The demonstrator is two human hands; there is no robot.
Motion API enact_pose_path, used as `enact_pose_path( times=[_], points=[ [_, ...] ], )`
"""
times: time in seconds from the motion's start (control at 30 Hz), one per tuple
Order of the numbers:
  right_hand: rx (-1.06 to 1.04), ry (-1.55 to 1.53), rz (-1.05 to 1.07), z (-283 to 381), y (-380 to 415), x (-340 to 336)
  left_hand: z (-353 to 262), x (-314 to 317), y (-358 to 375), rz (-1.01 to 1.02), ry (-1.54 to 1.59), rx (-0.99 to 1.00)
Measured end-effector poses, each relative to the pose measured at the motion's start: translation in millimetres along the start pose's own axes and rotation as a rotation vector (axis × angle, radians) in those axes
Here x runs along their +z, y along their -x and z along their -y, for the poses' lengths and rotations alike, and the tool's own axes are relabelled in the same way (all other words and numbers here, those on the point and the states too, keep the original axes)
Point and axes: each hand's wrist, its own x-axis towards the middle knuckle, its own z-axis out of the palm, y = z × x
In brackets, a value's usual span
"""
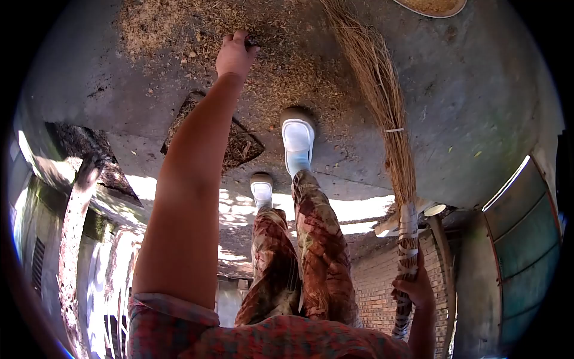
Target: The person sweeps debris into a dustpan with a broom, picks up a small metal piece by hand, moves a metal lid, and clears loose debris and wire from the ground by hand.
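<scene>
R hand point(417, 288) is closest to me, fingers clenched round the taped handle of the broom point(391, 119). Prob held there, well below the bristles, so it stays under control w/ one hand. Bristles run fwd of that grip, out along the floor's R side, which imo keeps them off my shoes point(298, 136).

Farther out, L hand point(235, 58) is down at the loose husks point(263, 84), fingers curled by a small dark bit point(249, 44); can't tell if it's gripped or just touched. Arm's stretched out prob b/c the pile sits ahead of my feet. Debris patch point(244, 146) is back from that hand, twd me. Bowl point(439, 16) is far R of it, past the bristles, partly cut off.
</scene>
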Motion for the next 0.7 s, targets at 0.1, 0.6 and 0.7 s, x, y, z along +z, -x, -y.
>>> enact_pose_path(
  times=[0.1,0.6,0.7],
  points=[
    [-0.026,-0.009,-0.003,-1,-3,3,0,0,-3,0.003,-0.037,-0.012],
    [-0.135,0.063,0.036,-2,5,25,-110,-117,104,0.02,2.078,-0.416],
    [-0.199,-0.058,0.073,-15,4,30,-144,-162,144,0.162,2.274,-0.292]
  ],
)
